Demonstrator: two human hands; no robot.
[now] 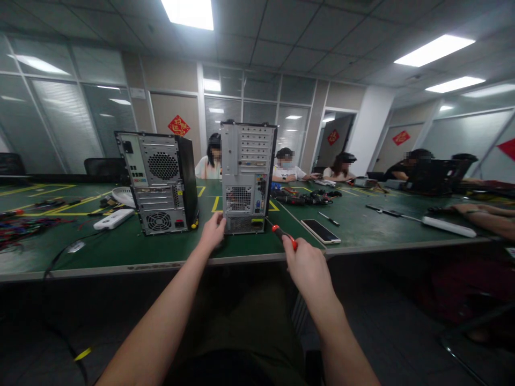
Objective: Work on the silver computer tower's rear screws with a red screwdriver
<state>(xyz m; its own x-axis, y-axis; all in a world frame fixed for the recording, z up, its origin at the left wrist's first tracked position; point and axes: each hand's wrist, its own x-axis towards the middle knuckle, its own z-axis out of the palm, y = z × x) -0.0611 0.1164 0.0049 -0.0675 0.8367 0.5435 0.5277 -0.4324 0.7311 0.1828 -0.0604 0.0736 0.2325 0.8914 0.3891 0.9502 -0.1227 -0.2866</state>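
Observation:
A grey computer tower (249,177) stands upright on the green table, its rear panel with slots, ports and power supply facing me. My left hand (213,231) is closed against the tower's lower left edge, its fingers partly hidden. In my right hand (308,262) is a screwdriver (284,236) with a red and black handle. Its thin shaft points up and left to the tower's lower right edge; I cannot tell whether the tip touches. To the left stands a second computer tower (156,182), also with its rear toward me.
A phone (321,231) and a small pen-like tool (328,218) lie to the right. Dark bundled cables (308,197) are behind them. At left are a white power strip (115,219) and coloured wires (30,233). Several people sit around the table; a co-worker's arm (483,214) rests at far right.

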